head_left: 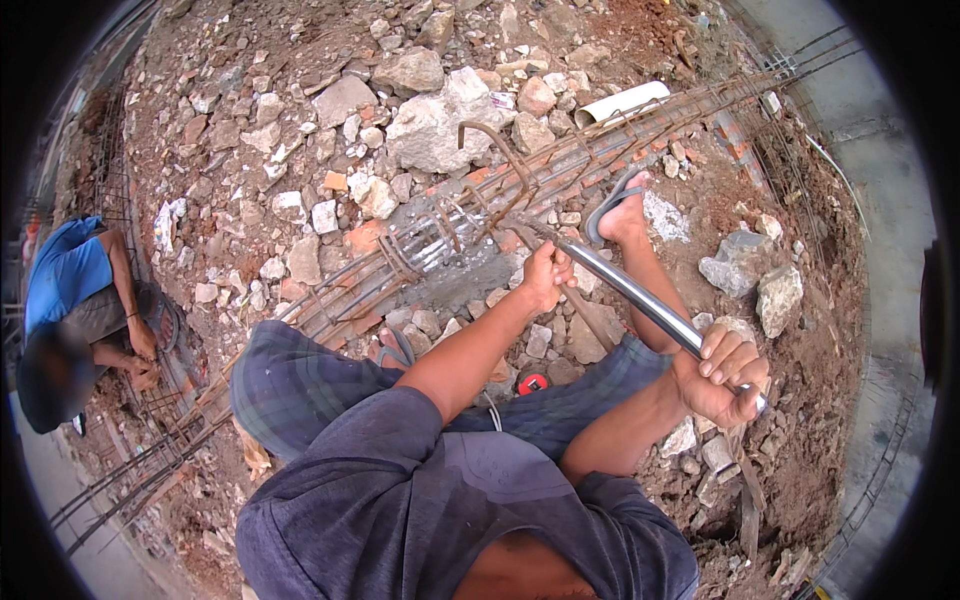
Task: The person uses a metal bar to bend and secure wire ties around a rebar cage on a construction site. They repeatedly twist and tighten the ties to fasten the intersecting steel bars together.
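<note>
My right hand (pixel 720 375) is wrapped around the near end of a shiny metal pipe (pixel 635 290). From there the pipe slants up and left, and a rusty rod end shows at its far tip beside the rebar cage (pixel 435 240). My left hand (pixel 547 277) is closed just below that tip, around a brown, rusty-looking bar (pixel 592 322) that runs down toward my leg; the fingers hide part of it. Beyond the hands, a bent rusty rebar (pixel 500 145) with a hooked end rises from the cage. Its lower end lies among the other bars.
Rubble surrounds me, including a large pale rock (pixel 440 120). A white plastic pipe (pixel 622 104) lies near the long rebar cage. My sandalled foot (pixel 622 212) rests right of the cage. A red round object (pixel 533 383) is between my legs. At left another person (pixel 75 285) crouches.
</note>
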{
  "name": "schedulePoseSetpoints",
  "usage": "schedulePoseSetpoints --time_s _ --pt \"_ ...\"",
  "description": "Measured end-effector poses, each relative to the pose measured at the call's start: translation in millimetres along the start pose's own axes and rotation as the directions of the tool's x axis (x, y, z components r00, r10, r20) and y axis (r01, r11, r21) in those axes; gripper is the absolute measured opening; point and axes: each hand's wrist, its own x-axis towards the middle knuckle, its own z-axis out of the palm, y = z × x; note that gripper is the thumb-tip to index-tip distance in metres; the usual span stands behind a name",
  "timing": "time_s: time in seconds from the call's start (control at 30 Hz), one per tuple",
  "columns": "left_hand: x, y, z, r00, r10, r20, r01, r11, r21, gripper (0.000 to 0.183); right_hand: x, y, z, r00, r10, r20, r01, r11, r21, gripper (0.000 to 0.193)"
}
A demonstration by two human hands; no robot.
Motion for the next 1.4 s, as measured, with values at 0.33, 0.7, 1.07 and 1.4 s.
schedulePoseSetpoints --time_s 0.33,0.7,1.07,1.4 --pt "0 8 9 1.0 -0.016 -0.004 0.016 0.999 0.035 0.039 -1 8 2 1.0 -0.018 -0.015 0.018 1.0 -0.002 0.038" --pt "-4 8 11 0.999 -0.023 -0.037 0.023 1.0 0.016 0.039 -30 31 31 0.997 0.074 -0.006 -0.074 0.996 0.041 0.032" --pt "-4 8 11 0.999 -0.04 -0.036 0.042 0.998 0.052 0.043 -17 6 -8 0.997 -0.012 -0.072 0.015 0.999 0.045 0.035" --pt "-5 8 10 0.996 -0.01 -0.089 0.019 0.995 0.102 0.041 -29 10 -42 0.989 0.115 -0.088 -0.087 0.957 0.278 0.07"
